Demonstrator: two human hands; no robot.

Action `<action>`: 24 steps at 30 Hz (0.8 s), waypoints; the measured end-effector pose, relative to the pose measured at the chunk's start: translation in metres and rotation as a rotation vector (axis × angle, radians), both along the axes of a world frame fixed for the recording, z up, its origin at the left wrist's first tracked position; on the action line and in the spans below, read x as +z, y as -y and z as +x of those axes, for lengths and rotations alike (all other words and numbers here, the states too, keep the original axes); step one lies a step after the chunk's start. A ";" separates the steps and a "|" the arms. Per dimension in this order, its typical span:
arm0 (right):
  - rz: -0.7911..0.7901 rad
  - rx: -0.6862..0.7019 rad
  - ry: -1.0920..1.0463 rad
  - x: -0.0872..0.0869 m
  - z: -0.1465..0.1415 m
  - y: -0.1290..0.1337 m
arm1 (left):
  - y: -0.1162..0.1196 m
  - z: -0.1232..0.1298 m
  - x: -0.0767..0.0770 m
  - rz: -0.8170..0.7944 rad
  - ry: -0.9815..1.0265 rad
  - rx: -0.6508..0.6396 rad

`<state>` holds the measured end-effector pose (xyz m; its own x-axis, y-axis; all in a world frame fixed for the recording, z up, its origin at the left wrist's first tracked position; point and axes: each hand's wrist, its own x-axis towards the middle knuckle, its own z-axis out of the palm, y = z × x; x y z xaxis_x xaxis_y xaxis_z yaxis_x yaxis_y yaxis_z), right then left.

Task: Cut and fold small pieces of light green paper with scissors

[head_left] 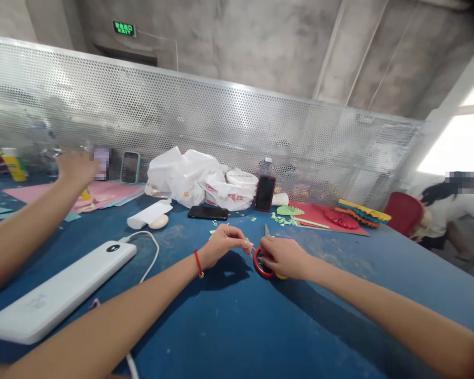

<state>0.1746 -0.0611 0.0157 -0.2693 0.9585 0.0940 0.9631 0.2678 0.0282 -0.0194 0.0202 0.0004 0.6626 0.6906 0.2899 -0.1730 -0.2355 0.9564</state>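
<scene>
My left hand [227, 243], with a red cord bracelet at its wrist, is held over the blue table [221, 326]. Its fingers are pinched together, and a tiny pale green bit seems to show at the fingertips. Close to its right, my right hand [282, 256] is closed on a pair of scissors [264, 269] with red and yellow handles. The blades point away from me, partly hidden by the fingers. Small green paper scraps [282, 219] lie beyond the hands, beside a green pleated piece [290, 210].
A white power bank [63, 289] with a cable lies left, near another person's arm [27, 226]. Phones, including a black one [207, 212], and white plastic bags [185, 176] stand before a perforated metal screen [174, 105]. Red paper [312, 213] lies back right.
</scene>
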 end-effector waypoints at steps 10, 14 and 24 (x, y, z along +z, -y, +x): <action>-0.113 -0.329 -0.016 0.004 0.015 0.023 | -0.003 -0.007 0.005 -0.026 0.043 0.041; -0.210 -0.390 -0.186 0.007 0.034 0.016 | -0.001 -0.005 0.005 -0.011 0.060 0.068; -0.173 -0.402 -0.919 0.001 0.033 0.024 | -0.003 -0.007 0.002 -0.031 0.072 0.158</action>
<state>0.2077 -0.0846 0.0163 0.1830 0.9820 -0.0461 0.6122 -0.1505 -0.7763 -0.0262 0.0231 0.0029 0.5236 0.7936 0.3101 -0.2049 -0.2360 0.9499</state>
